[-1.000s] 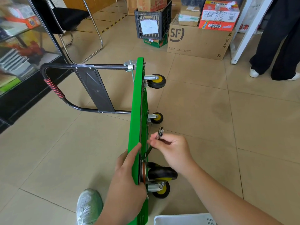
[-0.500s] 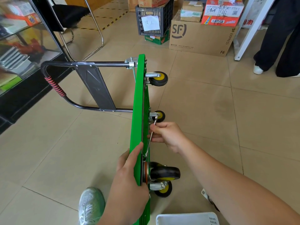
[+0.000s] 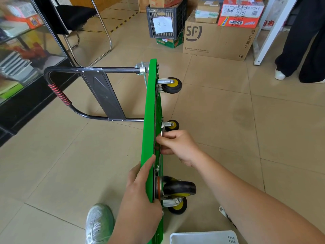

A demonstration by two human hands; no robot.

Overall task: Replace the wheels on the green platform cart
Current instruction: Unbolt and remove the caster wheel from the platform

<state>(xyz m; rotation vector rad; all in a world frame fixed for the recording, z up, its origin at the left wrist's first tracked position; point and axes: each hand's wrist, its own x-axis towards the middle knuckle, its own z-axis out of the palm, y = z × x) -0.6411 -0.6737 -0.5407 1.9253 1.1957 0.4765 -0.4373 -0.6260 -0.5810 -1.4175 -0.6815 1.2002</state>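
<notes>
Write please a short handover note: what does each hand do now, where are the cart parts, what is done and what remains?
Left hand grips the upper edge of the green platform, which stands on its side. Right hand holds a mostly hidden metal tool at the underside. A larger black caster seems fitted already; three small yellow-hub casters are left, probably to swap.

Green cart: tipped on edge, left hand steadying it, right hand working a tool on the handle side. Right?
Wrong side. The head view shows the right hand holding the tool on the wheel side of the green cart, not the side with the handle. The left hand does steady the tipped cart.
</notes>
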